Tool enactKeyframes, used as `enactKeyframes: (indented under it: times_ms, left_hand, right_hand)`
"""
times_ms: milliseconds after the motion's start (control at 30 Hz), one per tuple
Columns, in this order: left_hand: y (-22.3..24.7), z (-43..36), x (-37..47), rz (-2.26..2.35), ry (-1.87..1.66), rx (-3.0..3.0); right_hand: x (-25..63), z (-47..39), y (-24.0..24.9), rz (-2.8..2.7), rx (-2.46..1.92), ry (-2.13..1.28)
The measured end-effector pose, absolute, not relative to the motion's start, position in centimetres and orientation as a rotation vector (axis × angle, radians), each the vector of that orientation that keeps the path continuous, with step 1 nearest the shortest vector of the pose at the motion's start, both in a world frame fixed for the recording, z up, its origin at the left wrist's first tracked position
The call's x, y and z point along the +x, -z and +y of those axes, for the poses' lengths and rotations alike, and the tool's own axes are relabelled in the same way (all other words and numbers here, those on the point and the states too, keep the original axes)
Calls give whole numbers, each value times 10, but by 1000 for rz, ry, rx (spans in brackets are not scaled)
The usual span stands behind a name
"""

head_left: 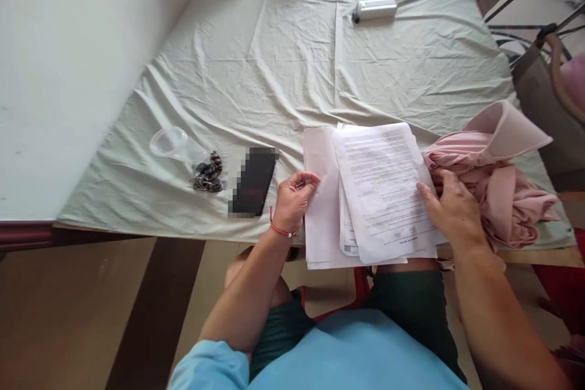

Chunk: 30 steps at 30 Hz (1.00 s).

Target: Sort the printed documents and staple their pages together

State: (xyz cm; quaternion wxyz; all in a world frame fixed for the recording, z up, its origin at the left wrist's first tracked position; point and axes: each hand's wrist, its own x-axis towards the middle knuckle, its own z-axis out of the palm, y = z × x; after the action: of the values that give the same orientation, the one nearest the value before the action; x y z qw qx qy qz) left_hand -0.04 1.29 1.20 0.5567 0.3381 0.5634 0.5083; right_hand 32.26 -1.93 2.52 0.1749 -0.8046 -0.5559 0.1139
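Observation:
Printed sheets of paper [379, 189] lie in a loose stack at the table's front edge, fanned over blank white sheets [320, 231] on the left. My left hand [295, 198], with a red string bracelet at the wrist, has its fingers curled into a pinch over the left edge of the blank sheets. Whether a paper edge sits between those fingertips is hidden. At the stack's right side, my right hand [454, 207] is open, thumb and fingers apart, the thumb touching the top sheet. Its fingertips reach beside a bunched pink cloth [507, 180].
Left of the papers lie a black phone [253, 183], partly pixelated, a bunch of keys [210, 173] and a clear plastic cup [176, 145] on its side. A silver cylinder [375, 8] lies farther back on the wrinkled tablecloth [283, 67]. A wall [82, 61] borders the left.

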Motion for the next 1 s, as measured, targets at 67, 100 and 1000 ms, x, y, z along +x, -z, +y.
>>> enactKeyframes:
  times_ms: [67,100,1000]
  left_hand:
    - [-14,12,1,1321,-1207,804]
    - [-15,11,2,1304,-1221,800]
    - [-16,10,5,1193,-1253,853]
  right_hand:
    - [320,-12,-27,-1500,-2262,-435]
    - [320,-7,-27,-1448,-2245,-490]
    - [273,10,-16,-884,-1707,-1043]
